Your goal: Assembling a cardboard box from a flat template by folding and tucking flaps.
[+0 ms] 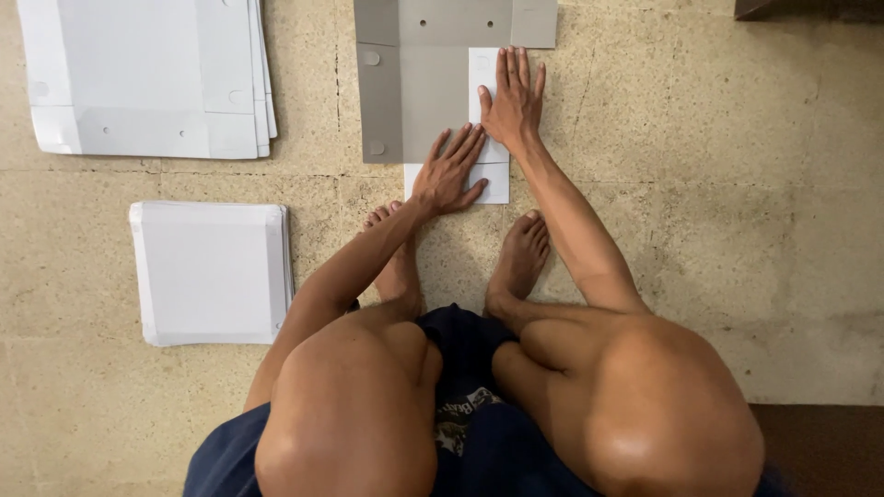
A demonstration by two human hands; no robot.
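A flat die-cut cardboard sheet, grey on its upper side with a white folded flap, lies on the floor in front of my feet. My left hand presses flat on the sheet where grey meets the white flap. My right hand lies flat with fingers spread on the white flap, just beyond the left hand. Neither hand grips anything.
A stack of flat white die-cut sheets lies at the top left. A smaller stack of white folded pieces sits to the left of my knees. My bare feet rest on the speckled stone floor.
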